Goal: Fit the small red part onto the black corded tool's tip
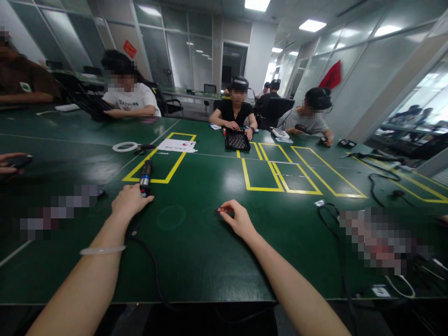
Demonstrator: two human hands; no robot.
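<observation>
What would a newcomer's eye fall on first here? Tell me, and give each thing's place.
Probably the yellow outlines on the green table, mostly right of centre, beyond the hands. Next, the right hand pinching a small reddish piece near the middle, and the left hand at the near end of a dark blue-banded cylinder, left of centre. Across the table, a person in black sits behind a black tray.

Shows dark green across the tabletop (196,275), lined with bright yellow in the tape outlines (263,189); runs black, blue and silver in bands along the cylindrical tool (146,171); turns orange-red on the pinched piece (220,210), milky white on the bracelet (102,250), white with red and grey print on the sheet (177,146), black on the tray (238,148), solid red on the banner (332,75)
</observation>
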